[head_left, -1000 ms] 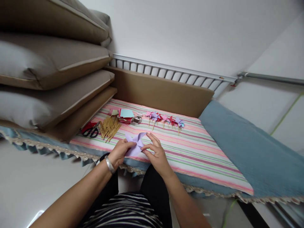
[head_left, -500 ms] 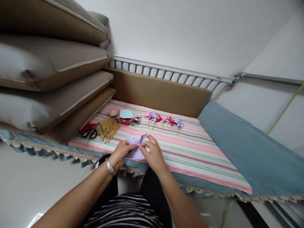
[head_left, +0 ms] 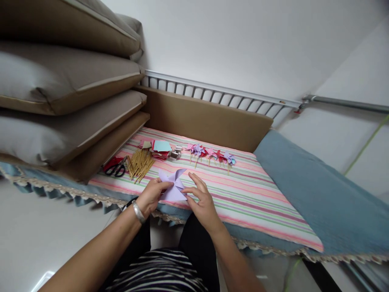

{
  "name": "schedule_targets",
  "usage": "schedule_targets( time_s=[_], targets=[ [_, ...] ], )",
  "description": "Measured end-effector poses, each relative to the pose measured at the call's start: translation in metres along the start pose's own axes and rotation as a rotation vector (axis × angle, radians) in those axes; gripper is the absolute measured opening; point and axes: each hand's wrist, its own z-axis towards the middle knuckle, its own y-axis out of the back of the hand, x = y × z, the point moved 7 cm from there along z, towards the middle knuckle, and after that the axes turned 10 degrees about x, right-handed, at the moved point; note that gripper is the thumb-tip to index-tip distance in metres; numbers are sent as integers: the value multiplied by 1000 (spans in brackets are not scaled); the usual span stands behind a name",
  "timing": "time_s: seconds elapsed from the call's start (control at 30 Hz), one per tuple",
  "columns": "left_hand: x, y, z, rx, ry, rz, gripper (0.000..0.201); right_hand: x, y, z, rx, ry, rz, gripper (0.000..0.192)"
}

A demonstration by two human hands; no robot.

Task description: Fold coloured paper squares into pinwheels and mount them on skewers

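A light purple paper pinwheel (head_left: 174, 194), its tips partly folded to the middle, is held over the near edge of the striped cloth. My left hand (head_left: 152, 195) grips its left side, thumb pressed on the centre and fingers mostly hidden behind. At the lower right corner, my right hand (head_left: 200, 200) has the paper between thumb and index finger, the other fingers raised apart. Beyond lie a bundle of thin wooden sticks (head_left: 141, 164), scissors with dark handles (head_left: 116, 169) and a stack of coloured paper squares (head_left: 161, 147). Several finished pinwheels on sticks (head_left: 211, 153) lie in a row.
Large grey-brown cushions (head_left: 69, 85) are piled at the left. A brown padded board (head_left: 200, 115) stands along the back, before a white slatted rail (head_left: 219, 92). Blue fabric (head_left: 322, 194) covers the right side, and a striped cloth (head_left: 243, 194) lies in the middle.
My right hand has moved from the pinwheel's centre to its lower right corner, fingers spreading. My left thumb now presses the folded tips at the centre.
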Motion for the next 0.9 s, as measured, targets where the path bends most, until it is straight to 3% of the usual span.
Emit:
schedule_targets(
  time_s=[0.1,0.4,0.67,0.9],
  targets=[
    [4,-2,1,6,14,2,17,2,-1,1,1,17,7,19],
    [6,-10,-4,6,33,-6,17,-5,-11,13,-18,-121,58,10],
    [1,-3,-1,-22,10,-15,15,-1,-3,1,33,-47,35,26],
    [4,-2,0,-13,15,-9,15,2,-3,0,25,-43,74,15]
  ],
)
